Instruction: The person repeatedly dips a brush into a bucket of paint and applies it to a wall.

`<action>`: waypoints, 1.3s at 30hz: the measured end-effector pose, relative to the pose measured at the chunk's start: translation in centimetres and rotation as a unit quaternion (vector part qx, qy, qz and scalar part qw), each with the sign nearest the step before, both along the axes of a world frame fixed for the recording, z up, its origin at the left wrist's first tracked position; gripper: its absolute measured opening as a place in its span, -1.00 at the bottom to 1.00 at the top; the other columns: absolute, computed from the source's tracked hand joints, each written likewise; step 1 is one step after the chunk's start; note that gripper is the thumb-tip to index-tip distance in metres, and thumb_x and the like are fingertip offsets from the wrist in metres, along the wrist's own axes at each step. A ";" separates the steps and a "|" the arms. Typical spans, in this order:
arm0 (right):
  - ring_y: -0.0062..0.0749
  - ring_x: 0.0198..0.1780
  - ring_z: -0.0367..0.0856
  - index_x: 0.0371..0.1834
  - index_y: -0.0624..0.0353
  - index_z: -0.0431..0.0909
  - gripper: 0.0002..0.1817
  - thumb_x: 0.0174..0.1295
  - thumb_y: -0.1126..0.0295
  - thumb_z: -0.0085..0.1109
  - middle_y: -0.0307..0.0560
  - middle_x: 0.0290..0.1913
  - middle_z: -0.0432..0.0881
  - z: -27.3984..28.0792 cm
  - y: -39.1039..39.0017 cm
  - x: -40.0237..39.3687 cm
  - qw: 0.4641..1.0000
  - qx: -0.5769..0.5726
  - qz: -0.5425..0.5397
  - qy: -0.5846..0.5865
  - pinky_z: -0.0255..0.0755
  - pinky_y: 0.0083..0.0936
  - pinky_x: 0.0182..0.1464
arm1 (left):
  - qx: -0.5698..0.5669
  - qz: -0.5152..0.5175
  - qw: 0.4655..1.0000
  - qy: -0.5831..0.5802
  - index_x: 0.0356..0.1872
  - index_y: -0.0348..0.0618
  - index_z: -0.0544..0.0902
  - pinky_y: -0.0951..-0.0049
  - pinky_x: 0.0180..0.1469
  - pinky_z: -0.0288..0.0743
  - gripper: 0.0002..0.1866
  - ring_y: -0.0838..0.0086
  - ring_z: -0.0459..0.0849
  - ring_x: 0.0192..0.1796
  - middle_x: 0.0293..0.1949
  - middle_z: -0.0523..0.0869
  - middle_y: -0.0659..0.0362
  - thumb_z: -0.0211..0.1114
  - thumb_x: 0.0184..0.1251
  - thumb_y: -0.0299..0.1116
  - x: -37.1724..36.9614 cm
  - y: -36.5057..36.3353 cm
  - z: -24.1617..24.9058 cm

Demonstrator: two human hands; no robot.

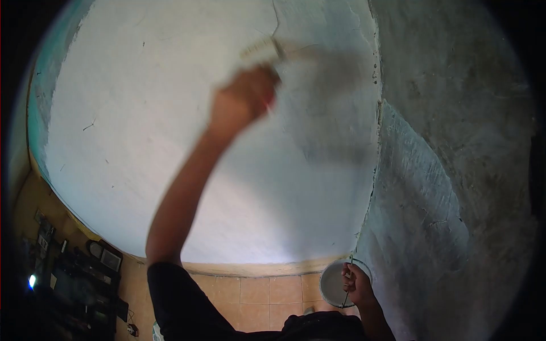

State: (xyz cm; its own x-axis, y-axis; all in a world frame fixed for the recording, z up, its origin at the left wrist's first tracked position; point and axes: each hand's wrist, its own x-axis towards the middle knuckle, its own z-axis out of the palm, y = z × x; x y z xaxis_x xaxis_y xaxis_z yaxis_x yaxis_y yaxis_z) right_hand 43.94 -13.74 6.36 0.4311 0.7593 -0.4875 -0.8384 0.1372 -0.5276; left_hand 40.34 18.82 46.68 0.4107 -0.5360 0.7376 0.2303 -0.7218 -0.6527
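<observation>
My left hand (242,99), smeared by motion, is raised to the wall and closed around a paintbrush (261,51). The brush has wide pale bristles, and a bit of red shows beside my fingers. Behind it, the wall (142,113) is coated in white on the left and middle, with a greyer, patchy area by the corner. Low on the right, my right hand (358,286) grips the thin handle of a bucket (327,287). The bucket is round with a pale inside, and my hand covers part of its opening.
A bare grey-green wall (449,113) with cracks and peeling patches meets the white one at a rough corner on the right. Orange tiles cover the floor (256,291). Dark furniture and appliances (79,278) stand at the lower left, with a small bright light.
</observation>
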 end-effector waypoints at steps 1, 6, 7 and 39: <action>-0.71 -0.56 0.21 -0.04 0.05 0.47 -0.83 0.39 0.29 0.06 -0.33 -0.33 0.50 0.0 0.2 0.0 1.000 0.000 0.001 0.001 0.03 -0.70 -0.57 | 0.081 -0.019 0.995 0.046 -0.23 0.05 0.70 0.50 -0.20 0.69 -0.72 0.38 0.70 0.01 -0.09 0.71 0.26 0.46 -0.05 -0.39 0.2 0.6 -4.0; -0.70 -0.56 0.21 -0.06 0.05 0.51 -0.83 0.37 0.27 0.08 -0.32 -0.33 0.50 0.5 0.2 0.8 1.000 -0.003 0.004 0.001 0.05 -0.70 -0.56 | -0.021 -0.052 0.979 0.196 -0.20 0.00 0.70 0.40 -0.06 0.73 -0.67 0.19 0.67 0.11 0.03 0.65 0.09 0.51 -0.01 -0.19 -2.0 -1.0 -23.6; -0.71 -0.56 0.20 -0.04 0.06 0.51 -0.81 0.38 0.27 0.07 -0.31 -0.32 0.50 1.1 0.1 0.8 1.000 0.003 0.007 0.003 0.04 -0.71 -0.57 | -0.058 -0.066 0.973 0.213 -0.23 -0.01 0.69 0.41 -0.11 0.74 -0.72 0.25 0.69 0.04 -0.01 0.67 0.12 0.51 0.03 -0.21 -2.4 -1.3 -26.1; -0.72 -0.52 0.17 0.17 0.24 0.40 -0.41 0.49 -0.11 -0.25 -0.24 -0.22 0.49 13.5 4.1 3.0 0.984 0.143 0.071 -0.078 0.01 -0.77 -0.57 | -0.646 -0.048 0.700 0.301 -0.45 -0.17 0.59 0.25 -0.45 0.49 -0.87 0.10 0.67 -0.49 -0.54 0.66 0.08 0.32 0.20 -0.36 -3.3 -14.0 -30.7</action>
State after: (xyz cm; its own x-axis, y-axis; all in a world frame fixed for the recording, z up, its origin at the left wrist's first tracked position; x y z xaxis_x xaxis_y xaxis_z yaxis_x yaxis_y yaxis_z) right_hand 46.96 -9.67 19.86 0.3637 0.9137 -0.1814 -0.7722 0.1868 -0.6073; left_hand 37.01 4.77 15.96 0.8633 0.3715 0.3417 0.1037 -0.7931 0.6003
